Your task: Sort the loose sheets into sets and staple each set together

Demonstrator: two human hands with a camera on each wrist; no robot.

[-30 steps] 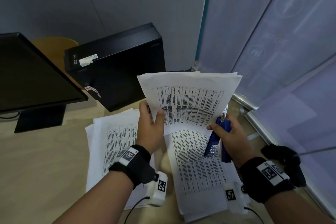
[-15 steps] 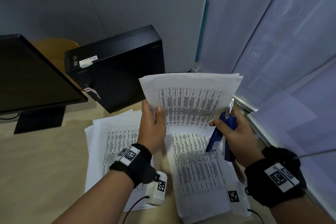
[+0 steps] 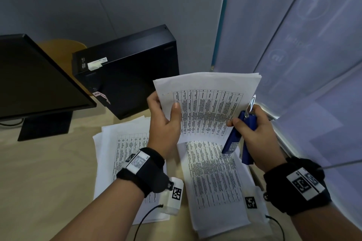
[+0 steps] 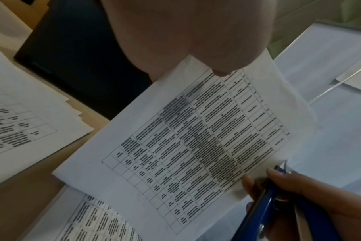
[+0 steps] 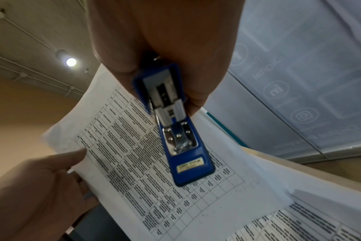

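- Held set of white printed paper sheets [image 3: 207, 103]: raised above the pale wooden desk [image 3: 45, 172], between the two hands.
- Left hand [image 3: 164, 127]: grips the set's left edge, thumb on the front face.
- Right hand [image 3: 254, 135]: at the set's right edge, holding the blue metal-and-plastic stapler [image 3: 238, 135], whose nose points down toward the desk.
- Left stack of printed sheets [image 3: 121, 152] and right stack of printed sheets [image 3: 213, 182]: flat on the desk, side by side (below the held set).
- Black box-shaped computer case [image 3: 129, 76]: behind the stacks.
- Black flat monitor [image 3: 35, 80]: left of the case.
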